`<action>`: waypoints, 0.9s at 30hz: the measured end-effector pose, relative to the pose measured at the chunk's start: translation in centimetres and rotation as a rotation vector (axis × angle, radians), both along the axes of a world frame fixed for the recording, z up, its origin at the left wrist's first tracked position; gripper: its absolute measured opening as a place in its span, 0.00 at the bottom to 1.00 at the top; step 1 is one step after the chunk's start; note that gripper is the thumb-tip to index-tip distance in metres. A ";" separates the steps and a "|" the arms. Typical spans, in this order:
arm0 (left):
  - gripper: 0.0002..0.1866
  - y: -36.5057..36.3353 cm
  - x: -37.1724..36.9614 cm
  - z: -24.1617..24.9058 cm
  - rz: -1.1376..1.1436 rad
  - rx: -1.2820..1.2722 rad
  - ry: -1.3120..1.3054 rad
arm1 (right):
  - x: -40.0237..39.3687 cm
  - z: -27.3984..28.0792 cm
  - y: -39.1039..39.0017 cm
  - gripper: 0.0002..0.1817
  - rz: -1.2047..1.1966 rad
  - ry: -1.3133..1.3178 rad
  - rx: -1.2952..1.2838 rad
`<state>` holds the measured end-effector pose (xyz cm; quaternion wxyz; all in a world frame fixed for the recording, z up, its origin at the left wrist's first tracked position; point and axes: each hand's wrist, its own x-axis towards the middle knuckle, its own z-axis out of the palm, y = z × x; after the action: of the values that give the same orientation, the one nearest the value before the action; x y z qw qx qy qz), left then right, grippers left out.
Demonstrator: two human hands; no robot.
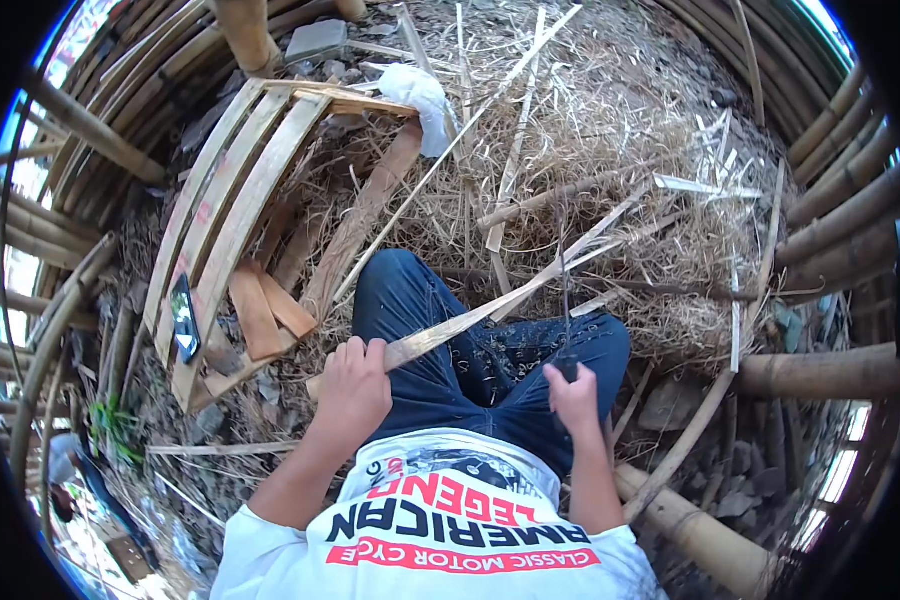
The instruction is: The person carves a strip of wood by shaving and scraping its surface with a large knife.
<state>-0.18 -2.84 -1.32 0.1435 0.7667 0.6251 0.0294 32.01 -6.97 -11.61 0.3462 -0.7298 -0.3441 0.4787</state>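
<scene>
My left hand (350,398) is closed round the near end of a long split bamboo strip (432,340). The strip slants across my lap, up and to the right, and its far part is split into thinner slivers. In my right hand (576,396) is the dark handle of a knife (567,362), gripped near my right knee. Its thin blade points away from me and overlaps the strip in this view. Small shavings dot my dark jeans (400,300).
A wooden slatted pallet (238,200) leans at the left, with a phone (185,318) on it. Ahead lies a heap of bamboo shavings (610,130) with loose strips. A white plastic bag (420,105) rests near the pallet top. Bamboo poles (825,372) surround the space.
</scene>
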 end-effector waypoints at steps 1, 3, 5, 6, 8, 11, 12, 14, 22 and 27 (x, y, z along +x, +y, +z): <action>0.12 -0.1 -0.1 -0.3 0.001 0.025 0.010 | -1.1 0.3 -0.1 0.11 0.009 0.007 0.047; 0.13 -0.3 -0.8 -0.9 0.030 0.082 0.065 | -2.2 1.3 -0.5 0.12 0.025 0.142 0.001; 0.14 -0.1 -1.8 -0.4 0.083 0.071 0.116 | -2.8 1.5 -1.0 0.12 0.068 0.154 0.007; 0.15 0.1 -2.3 -0.2 0.114 0.065 0.173 | -2.9 1.6 -1.0 0.12 0.082 0.148 0.004; 0.16 0.2 -3.5 -0.3 0.150 0.089 0.195 | -3.2 1.7 -1.2 0.12 0.124 0.109 0.016; 0.16 0.6 -4.2 0.4 0.208 0.042 0.188 | -3.9 2.4 -1.0 0.15 0.155 0.124 0.046; 0.16 0.5 -3.9 0.6 0.208 0.042 0.187 | -4.1 2.5 -1.0 0.16 0.152 0.150 0.056; 0.18 0.4 -2.9 0.8 0.177 0.038 0.191 | -4.8 2.8 -1.2 0.17 0.169 0.161 0.086; 0.25 -1.4 2.0 0.5 0.064 -0.111 0.001 | -7.4 5.4 -0.8 0.22 0.511 -0.364 0.239; 0.26 -2.2 1.9 0.5 0.015 -0.199 -0.035 | -5.9 4.4 -1.4 0.27 0.566 -0.444 0.242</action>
<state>1.68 -5.05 -0.78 0.2296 0.7434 0.6279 -0.0182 26.08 -8.39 -7.25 0.2006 -0.6457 -0.6529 0.3414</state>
